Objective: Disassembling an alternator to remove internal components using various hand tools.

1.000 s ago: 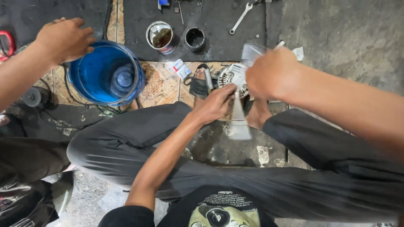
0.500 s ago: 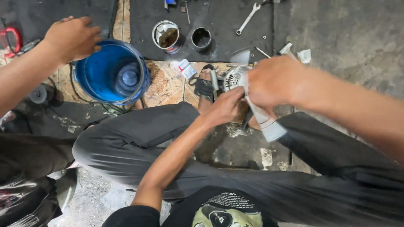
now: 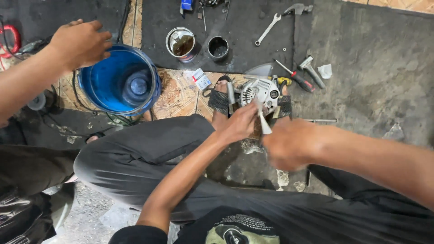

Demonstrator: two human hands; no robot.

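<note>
A silver alternator (image 3: pixel 262 90) sits on the floor between my two sandalled feet. The fingers of my left hand (image 3: pixel 239 124) press on its near side and hold it steady. A thin pale strip (image 3: pixel 263 123) runs from the alternator back to my right hand (image 3: pixel 289 142), which is blurred and closed around its near end. My black-trousered legs are folded around the spot.
Another person's hand (image 3: pixel 79 43) hovers over a blue bucket (image 3: pixel 153 81) at the left. On the dark mat behind stand a tin can (image 3: pixel 181 44) and a black cup (image 3: pixel 218 47), with a wrench (image 3: pixel 267 29), a screwdriver (image 3: pixel 294 77) and a hammer (image 3: pixel 312 70) lying close by.
My right hand has pulled back from above the alternator toward my body, drawing the pale strip with it. My left hand stays at the alternator. The other person's hand remains over the bucket.
</note>
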